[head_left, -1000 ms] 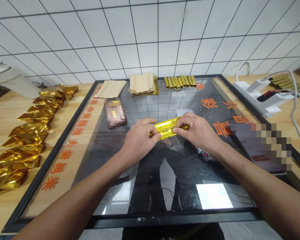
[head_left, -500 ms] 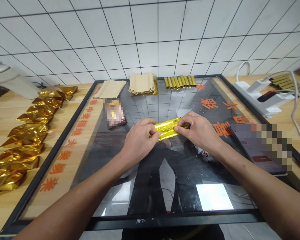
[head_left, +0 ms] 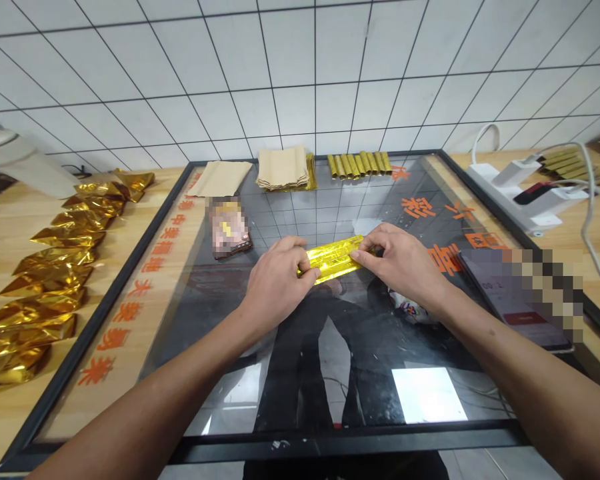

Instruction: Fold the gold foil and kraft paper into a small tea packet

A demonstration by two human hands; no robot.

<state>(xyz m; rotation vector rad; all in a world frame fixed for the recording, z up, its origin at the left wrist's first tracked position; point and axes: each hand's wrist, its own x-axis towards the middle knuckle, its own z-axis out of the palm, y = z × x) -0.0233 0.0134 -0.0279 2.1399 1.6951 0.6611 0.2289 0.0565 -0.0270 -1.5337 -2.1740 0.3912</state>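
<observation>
A shiny gold foil strip with lengthwise creases is held between my two hands above the dark glass panel. My left hand pinches its left end between thumb and fingers. At the other end, my right hand is closed on the foil, with the thumb on its upper face. Behind them, several rolled gold tubes lie in a row at the panel's back edge, beside a stack of brown paper sheets with gold foil under it.
Folded gold foil pieces line the left side. More brown paper and a small pack lie at the back left. At the right are a phone, a power strip with cables, and a crumpled patterned wrapper.
Both hands keep their hold on the foil strip. The strip shows slightly wider and flatter between them, and the fingers have shifted only a little.
</observation>
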